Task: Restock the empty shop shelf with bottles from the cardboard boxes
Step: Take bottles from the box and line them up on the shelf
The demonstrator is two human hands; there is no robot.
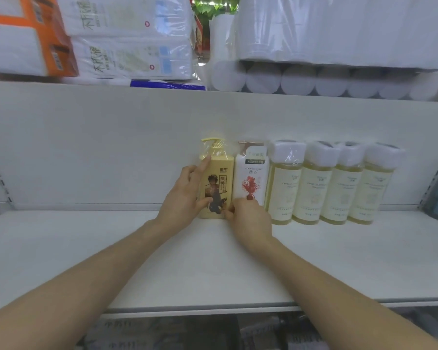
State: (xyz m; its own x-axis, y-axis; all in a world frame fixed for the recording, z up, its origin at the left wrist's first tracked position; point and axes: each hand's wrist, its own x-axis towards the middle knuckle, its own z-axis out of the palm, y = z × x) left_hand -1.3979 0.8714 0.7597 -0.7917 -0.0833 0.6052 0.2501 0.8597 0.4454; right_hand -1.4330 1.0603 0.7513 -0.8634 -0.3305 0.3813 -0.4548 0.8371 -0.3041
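Yellow pump bottle (216, 188) upright at the back of the shelf (86, 248), between both hands.
Left hand (185, 195) grips its left side, thumb on label; right hand (249, 218) pinches its lower right edge. White pump bottle (250, 178) just beyond right hand.

Only one view is on offer, from a wide-angle camera worn on the person's head. It faces the shop shelf (86, 248) squarely and tips a little downward, so the shelf board fills the middle and lower picture and its front edge runs across near the bottom. The camera stands close, within arm's reach. Both forearms come in from the bottom corners, and the left hand (185, 198) and right hand (248, 218) meet at the yellow bottle (219, 180), just above centre, by the back panel (111, 147). The upper shelf's paper packs (127, 36) cross the top. Straight lines bow toward the edges, where things blur.
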